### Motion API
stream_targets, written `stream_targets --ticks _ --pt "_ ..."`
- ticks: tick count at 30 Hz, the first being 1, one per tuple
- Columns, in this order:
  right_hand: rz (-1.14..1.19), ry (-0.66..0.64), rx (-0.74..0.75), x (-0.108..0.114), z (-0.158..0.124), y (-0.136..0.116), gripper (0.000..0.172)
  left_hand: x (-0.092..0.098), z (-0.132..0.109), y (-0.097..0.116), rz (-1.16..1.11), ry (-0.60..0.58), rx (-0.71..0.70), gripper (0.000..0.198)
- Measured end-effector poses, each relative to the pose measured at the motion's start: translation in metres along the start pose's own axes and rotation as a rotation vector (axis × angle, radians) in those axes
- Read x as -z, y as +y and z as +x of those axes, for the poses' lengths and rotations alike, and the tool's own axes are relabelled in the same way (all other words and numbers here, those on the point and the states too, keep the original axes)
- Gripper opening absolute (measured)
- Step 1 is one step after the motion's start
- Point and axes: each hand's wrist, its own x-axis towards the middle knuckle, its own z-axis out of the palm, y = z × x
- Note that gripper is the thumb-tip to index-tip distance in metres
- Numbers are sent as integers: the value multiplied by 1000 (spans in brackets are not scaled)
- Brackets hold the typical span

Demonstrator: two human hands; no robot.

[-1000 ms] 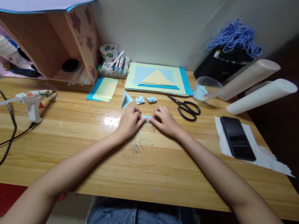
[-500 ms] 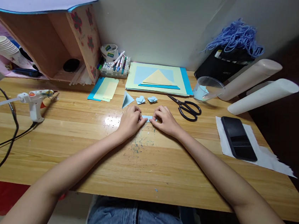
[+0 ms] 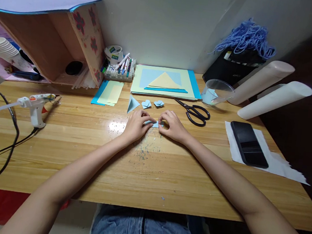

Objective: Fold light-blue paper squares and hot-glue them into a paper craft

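Note:
Both my hands meet over a small light blue folded paper piece [image 3: 154,124] on the wooden table [image 3: 150,168]. My left hand [image 3: 136,125] pinches its left end with curled fingers. My right hand [image 3: 173,125] pinches its right end, fingers bent down onto it. Most of the paper is hidden between my fingertips. Just beyond my hands lie two small folded blue paper hearts [image 3: 146,103] [image 3: 159,103] and a blue paper triangle [image 3: 132,103].
Black scissors [image 3: 195,113] lie right of the hearts. A stack of coloured paper [image 3: 165,82], a marker box [image 3: 119,68], a clear cup [image 3: 217,92], a phone [image 3: 248,143] on white paper, two white rolls [image 3: 273,100] and a glue gun [image 3: 34,106] with cables surround the work spot.
My fingers have shifted slightly on the blue paper, lifting its left part a little. Arms and everything else on the table stay put.

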Motion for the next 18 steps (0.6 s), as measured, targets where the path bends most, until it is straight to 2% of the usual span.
stream_targets --ticks 4,8,14,18 --pt "-22 -31 149 -1 -2 2 15 1 1 -4 -19 -14 11 16" --pt "-25 -67 286 -4 -4 6 16 1 3 -5 -32 -35 23 18" --pt "-198 -85 348 -1 -1 4 22 1 3 -4 -39 -32 34 19" --pt "-233 -83 363 0 0 2 24 1 3 -4 -48 -39 42 19"
